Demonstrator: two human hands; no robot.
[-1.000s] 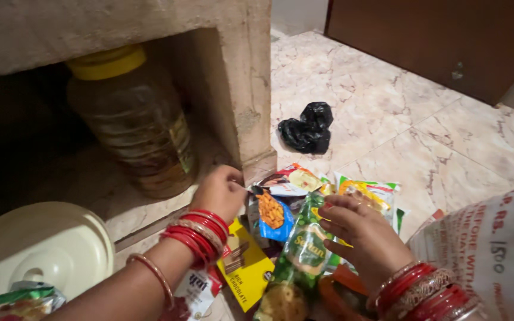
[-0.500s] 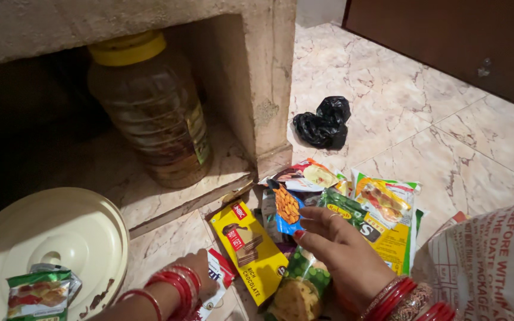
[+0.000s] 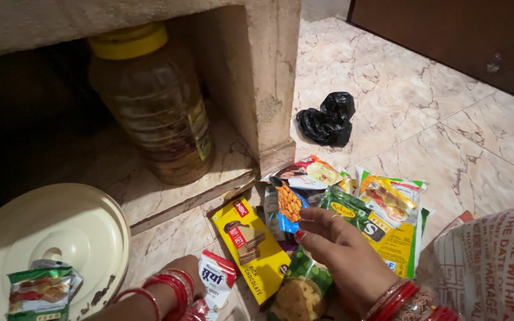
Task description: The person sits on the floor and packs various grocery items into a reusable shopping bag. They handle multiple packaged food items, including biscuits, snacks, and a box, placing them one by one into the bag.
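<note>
Marble floor tiles (image 3: 423,137) run pale pink w/ brown veins, and a stone shelf niche (image 3: 257,77) sits far left holding a big plastic jar (image 3: 150,104) w/ a yellow cap. Since a sec ago our left hand (image 3: 179,279) has pulled back from the niche corner to the near edge; it now rests low by a red-and-white packet (image 3: 216,282), wrist full of red bangles, fingers mostly out of view, so we can't tell if it grips anything. Our right hand (image 3: 343,252) has shifted little: it hovers open, fingers spread, over the heap of snack packets (image 3: 352,202), fingertips touching a green packet (image 3: 352,215). So the sorting has moved from the niche to the heap itself. That green packet is glossy, crinkled, lying flat between a blue nut packet (image 3: 287,205) and a yellow-orange one (image 3: 391,205). A yellow chocolate wafer pack (image 3: 251,246) lies left of it, apart. Near left, a cream lid (image 3: 60,232) carries another small green packet (image 3: 41,291). Black bag (image 3: 327,120) sits far, well apart. White printed sack (image 3: 495,267) near right.
</note>
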